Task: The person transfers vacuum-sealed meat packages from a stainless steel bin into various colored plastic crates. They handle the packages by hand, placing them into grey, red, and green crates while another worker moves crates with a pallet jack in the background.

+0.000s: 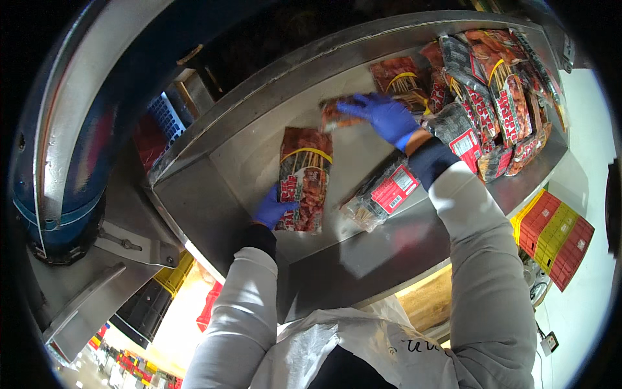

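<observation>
Left hand: We have the blue-gloved left hand [275, 209] pinching the lower left edge of a red skewer pouch [306, 185], which lies face up at the centre of the frame.
Right hand: Our gloved right hand [391, 121] reaches over a second skewer pouch [334, 115] at upper centre, fingers stretched out; we cannot tell whether it grips.
Metal trough: Inside this trough [194, 194], right of centre, a dark-backed pouch [383, 191] lies label up.
Heap: Overlapping pouches make a pile [492, 94] at upper right.
Slip risk: We judge that slick film and an edge-only hold could let the left pouch twist away; a bump to the pile could send it sliding, and stick ends could puncture film.
Hidden: Our left fingertips are out of sight, the right hand covers part of its pouch, and the pile's lower layers are hard to make out.
</observation>
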`<act>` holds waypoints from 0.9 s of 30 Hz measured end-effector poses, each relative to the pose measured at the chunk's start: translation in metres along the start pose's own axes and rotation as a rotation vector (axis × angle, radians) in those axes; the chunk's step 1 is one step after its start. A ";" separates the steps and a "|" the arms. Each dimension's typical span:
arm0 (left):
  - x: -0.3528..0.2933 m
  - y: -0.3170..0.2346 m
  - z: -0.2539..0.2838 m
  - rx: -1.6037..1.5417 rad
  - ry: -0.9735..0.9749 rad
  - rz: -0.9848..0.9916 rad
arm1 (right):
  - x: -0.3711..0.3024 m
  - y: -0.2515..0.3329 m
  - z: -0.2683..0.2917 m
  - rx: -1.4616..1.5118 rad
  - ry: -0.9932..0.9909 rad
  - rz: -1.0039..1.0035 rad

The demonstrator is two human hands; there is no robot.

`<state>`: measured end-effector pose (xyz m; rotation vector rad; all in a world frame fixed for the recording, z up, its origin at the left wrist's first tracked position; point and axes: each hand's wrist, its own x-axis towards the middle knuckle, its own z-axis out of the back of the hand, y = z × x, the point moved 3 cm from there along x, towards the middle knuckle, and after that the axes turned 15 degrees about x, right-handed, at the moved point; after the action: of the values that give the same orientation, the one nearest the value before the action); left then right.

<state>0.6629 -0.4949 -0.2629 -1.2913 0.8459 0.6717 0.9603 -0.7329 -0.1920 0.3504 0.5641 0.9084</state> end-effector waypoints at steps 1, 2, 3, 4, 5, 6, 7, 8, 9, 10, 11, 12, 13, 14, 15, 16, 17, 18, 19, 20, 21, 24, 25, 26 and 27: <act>0.000 -0.003 -0.003 -0.087 0.002 -0.009 | -0.008 0.017 0.007 -0.060 0.039 0.100; 0.002 0.000 -0.008 -0.182 0.002 -0.014 | -0.019 0.040 0.016 -0.110 0.012 0.264; 0.003 0.007 -0.012 -0.282 -0.009 -0.012 | -0.031 0.064 0.022 -0.155 -0.012 0.439; 0.018 0.031 -0.010 -0.194 -0.021 -0.102 | -0.042 0.086 0.024 -0.198 -0.038 0.610; 0.039 0.071 -0.005 -0.112 -0.042 -0.188 | -0.049 0.105 0.016 -0.116 0.030 0.696; 0.044 0.072 -0.006 -0.251 0.025 -0.183 | -0.056 0.116 0.004 -0.039 0.096 0.757; 0.045 0.073 -0.007 -0.392 0.083 -0.167 | -0.061 0.121 -0.008 0.040 0.159 0.821; 0.028 0.032 -0.008 -0.745 0.222 -0.040 | -0.063 0.109 -0.030 -0.264 0.038 0.844; 0.010 0.000 -0.012 -1.100 0.345 0.100 | -0.060 0.096 -0.057 -0.568 -0.081 0.864; 0.001 -0.007 -0.013 -0.826 0.249 0.105 | -0.050 0.085 -0.060 -0.578 -0.151 0.751; -0.005 -0.010 -0.014 -0.551 0.155 0.110 | -0.041 0.075 -0.059 -0.590 -0.216 0.627; -0.008 -0.012 -0.016 -0.276 0.064 0.116 | -0.030 0.047 -0.047 -0.311 -0.227 0.367; -0.006 -0.010 -0.023 -0.194 -0.005 0.073 | -0.021 0.020 -0.034 -0.033 -0.225 0.109; 0.000 -0.007 -0.031 -0.112 -0.073 0.031 | -0.015 -0.004 -0.022 -0.110 -0.253 -0.213; 0.005 -0.007 -0.038 -0.025 -0.136 -0.011 | -0.015 -0.029 -0.013 -0.189 -0.279 -0.541; 0.006 -0.012 -0.045 -0.083 -0.147 0.010 | -0.020 -0.055 -0.012 -0.194 -0.293 -0.624; 0.004 -0.018 -0.051 -0.142 -0.163 0.034 | -0.023 -0.074 -0.016 -0.197 -0.305 -0.702; 0.003 -0.022 -0.053 -0.199 -0.179 0.057 | -0.020 -0.083 -0.022 -0.238 -0.322 -0.735; 0.009 -0.012 -0.056 -0.264 -0.198 -0.011 | -0.014 -0.087 -0.028 -0.282 -0.338 -0.760; 0.010 -0.006 -0.057 -0.275 -0.239 -0.005 | -0.011 -0.090 -0.031 -0.328 -0.353 -0.786; 0.010 -0.001 -0.059 -0.284 -0.278 0.000 | -0.013 -0.096 -0.027 -0.262 -0.465 -0.768; 0.007 0.025 -0.062 -0.320 -0.402 0.074 | -0.028 -0.078 0.003 0.052 -0.438 -0.587; 0.008 0.028 -0.063 -0.330 -0.438 0.101 | -0.038 -0.064 0.015 0.152 -0.500 -0.487; 0.008 0.025 -0.064 -0.340 -0.446 0.095 | -0.045 -0.051 0.028 0.166 -0.291 -0.430; 0.006 0.022 -0.063 -0.353 -0.458 0.092 | -0.052 -0.034 0.041 0.182 -0.079 -0.367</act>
<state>0.6376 -0.5536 -0.2840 -1.3379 0.4212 1.1761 0.9812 -0.7971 -0.1607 0.4282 0.6158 0.4888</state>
